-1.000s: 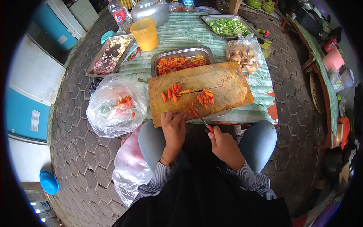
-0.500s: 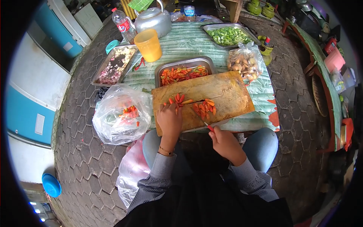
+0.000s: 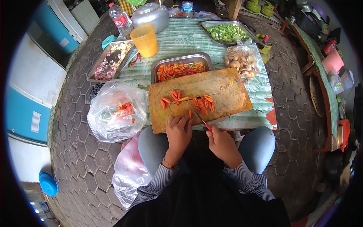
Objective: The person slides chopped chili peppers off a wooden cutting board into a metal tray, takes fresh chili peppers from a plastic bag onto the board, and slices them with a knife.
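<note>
Green tablecloth (image 3: 181, 38) lay beyond the chopping board (image 3: 227, 92), over which your left hand (image 3: 179, 133) pinched a red chili (image 3: 190, 113) and your right hand (image 3: 225, 145) gripped a knife (image 3: 208, 126), one heap (image 3: 203, 104) apparently cut, loose chilies (image 3: 179, 94) and a plastic bag (image 3: 104, 104) of more seemingly left.

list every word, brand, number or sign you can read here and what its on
"AQUA": on the blue label of the clear container behind the table, at the top of the view.
Red label on the clear plastic bottle beside the kettle: marked in white, too small to read.
Pale patch on the blue door at upper left: too small to tell whether it bears text.
I can read no numbers.
</note>
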Motion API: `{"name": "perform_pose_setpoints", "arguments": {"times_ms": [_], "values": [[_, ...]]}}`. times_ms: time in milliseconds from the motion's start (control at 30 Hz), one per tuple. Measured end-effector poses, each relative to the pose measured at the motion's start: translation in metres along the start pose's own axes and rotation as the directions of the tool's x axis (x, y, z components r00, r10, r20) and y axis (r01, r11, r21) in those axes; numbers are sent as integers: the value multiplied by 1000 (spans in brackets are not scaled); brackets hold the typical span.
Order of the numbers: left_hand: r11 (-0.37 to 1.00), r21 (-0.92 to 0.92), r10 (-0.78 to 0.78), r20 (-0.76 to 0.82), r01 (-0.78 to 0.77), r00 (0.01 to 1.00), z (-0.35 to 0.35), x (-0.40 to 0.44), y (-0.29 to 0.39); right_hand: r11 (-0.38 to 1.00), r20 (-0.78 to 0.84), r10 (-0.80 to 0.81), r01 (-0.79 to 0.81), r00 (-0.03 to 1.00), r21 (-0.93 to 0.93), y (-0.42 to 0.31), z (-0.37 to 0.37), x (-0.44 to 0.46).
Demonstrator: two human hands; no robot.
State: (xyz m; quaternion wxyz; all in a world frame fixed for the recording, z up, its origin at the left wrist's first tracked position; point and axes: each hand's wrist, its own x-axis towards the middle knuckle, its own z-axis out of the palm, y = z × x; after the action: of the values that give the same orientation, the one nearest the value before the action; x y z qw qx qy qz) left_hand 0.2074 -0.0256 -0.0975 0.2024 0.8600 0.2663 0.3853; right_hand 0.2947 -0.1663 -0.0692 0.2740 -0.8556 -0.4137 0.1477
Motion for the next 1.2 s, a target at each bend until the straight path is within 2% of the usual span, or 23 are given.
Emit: {"name": "perform_pose_setpoints", "arguments": {"times_ms": [67, 167, 367, 467, 533, 833, 1067, 1200], "values": [[1000, -11, 12, 3, -12, 1000, -1, -2, -2, 999, 44, 30, -29, 999, -26, -7, 3, -2], [999, -49, -14, -5, 14, 1000, 1, -3, -5, 998, 36, -13, 15, 999, -54, -12, 10, 1], [991, -116, -70, 19, 72, 997, 4, -6, -8, 994, 89, 68, -60, 994, -93, -20, 11, 4], [984, -152, -90, 34, 94, 995, 3, -4, -8, 996, 117, 80, -74, 990, -54, -19, 11, 6], [987, -134, -88, 22, 90, 996, 5, -6, -9, 990, 213, 99, -118, 972, 82, -15, 6, 9], [986, -141, -86, 0, 85, 996, 3, -4, -9, 994, 194, 110, -104, 975, -43, -4, -18, -24], [988, -138, -63, 3, 63, 998, 2, -3, -12, 994, 142, 30, -15, 989, -104, -17, -3, -6], [987, -152, -53, -18, 49, 998, 3, -4, -13, 994, 188, 100, -90, 977, -62, -23, 1, -6]]}}
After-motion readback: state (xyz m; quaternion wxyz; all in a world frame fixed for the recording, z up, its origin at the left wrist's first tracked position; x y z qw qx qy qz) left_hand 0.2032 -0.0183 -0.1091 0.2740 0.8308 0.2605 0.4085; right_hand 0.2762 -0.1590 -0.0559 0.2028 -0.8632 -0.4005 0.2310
